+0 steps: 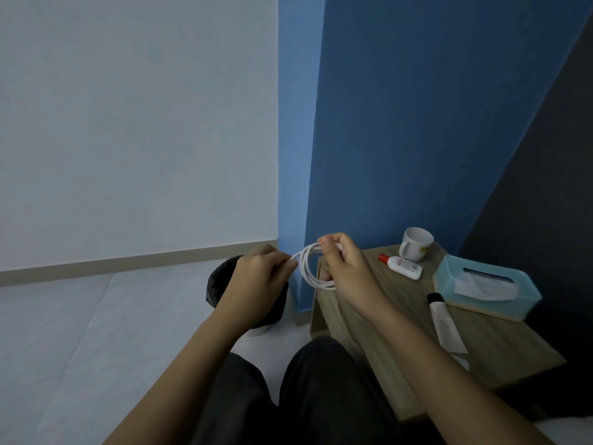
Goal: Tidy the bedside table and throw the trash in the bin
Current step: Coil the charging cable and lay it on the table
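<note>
Head view: both hands, left hand and right hand, pinch a coiled white cable.

Two hands, mine: left hand, right hand. One white cable. One bin. One bedside table. One mug, one red-capped bottle, one black-capped tube, one tissue box.

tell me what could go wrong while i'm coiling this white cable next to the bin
1. The white cable is only pinched by the right hand, with the left hand gripping its end. If either grip loosens, the loops may spring open.
2. The bin appears just beneath the left hand, so a dropped cable could land in the trash.
3. The bottle lies on its side by the mug. Setting the coil down there might send it rolling.
</note>
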